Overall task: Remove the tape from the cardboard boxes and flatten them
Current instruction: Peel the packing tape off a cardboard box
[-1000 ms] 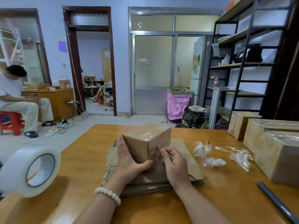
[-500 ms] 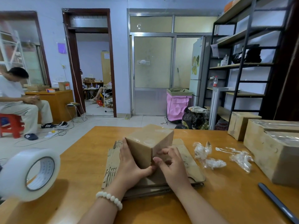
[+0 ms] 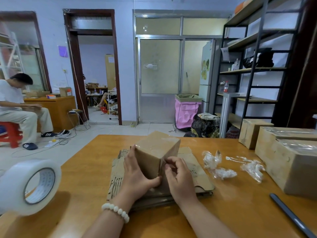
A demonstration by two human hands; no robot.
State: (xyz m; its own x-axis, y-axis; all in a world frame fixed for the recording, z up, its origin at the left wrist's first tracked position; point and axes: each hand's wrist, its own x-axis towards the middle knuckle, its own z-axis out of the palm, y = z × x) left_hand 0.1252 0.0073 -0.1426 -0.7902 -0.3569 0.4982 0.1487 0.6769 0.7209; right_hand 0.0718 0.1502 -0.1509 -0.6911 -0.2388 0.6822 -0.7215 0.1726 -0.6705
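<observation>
Cardboard box (image 3: 155, 152), small and sealed with glossy clear tape over its top, stands tilted on a stack of flattened cardboard (image 3: 195, 170) in the middle of an orange-brown wooden worktop (image 3: 85, 179). The left hand (image 3: 137, 176), with a white bead bracelet (image 3: 116, 210) at its wrist, grips the box: its fingers (image 3: 130, 155) lie straight along the box's left face and the thumb hooks round the near bottom corner. The right hand (image 3: 180, 176) is at the box's right face with its fingers (image 3: 171, 162) curled tight, tips against the cardboard just beside the near vertical edge; whether they pinch any tape I cannot tell. So the box sits between the two hands, touching both. Right of the box lie crumpled wads of clear tape (image 3: 221, 172), and beyond them larger taped boxes (image 3: 283, 167) with a dark bar (image 3: 291, 215) in front. Far left of the box a big roll of clear tape (image 3: 25, 186) looms close to the camera. Behind the box the tiled floor runs to a pink-lined bin (image 3: 186, 112), a frosted glass door (image 3: 159, 66), an open doorway (image 3: 96, 74), a black shelving rack (image 3: 253, 69) at the right, and a seated person (image 3: 15, 107) on a red stool at the left.
</observation>
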